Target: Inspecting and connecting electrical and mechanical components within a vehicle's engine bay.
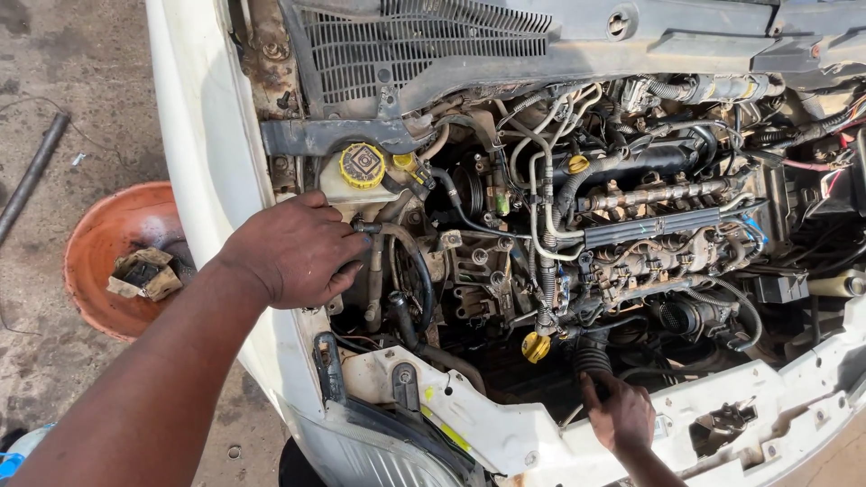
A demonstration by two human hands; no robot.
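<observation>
Left hand (293, 251): palm down, fingers curled over a black hose (410, 261) beside the white reservoir (347, 191), seemingly bracing | Right hand (618, 413): clasped on the ribbed hose (591, 359) low at the engine's (631, 225) front | Orange basin (108, 261) on the ground, well apart.

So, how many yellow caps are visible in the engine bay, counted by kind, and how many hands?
Large yellow reservoir cap: 1
Small yellow caps: 3
Hands, left hand and right hand: 2
Total: 6
</observation>
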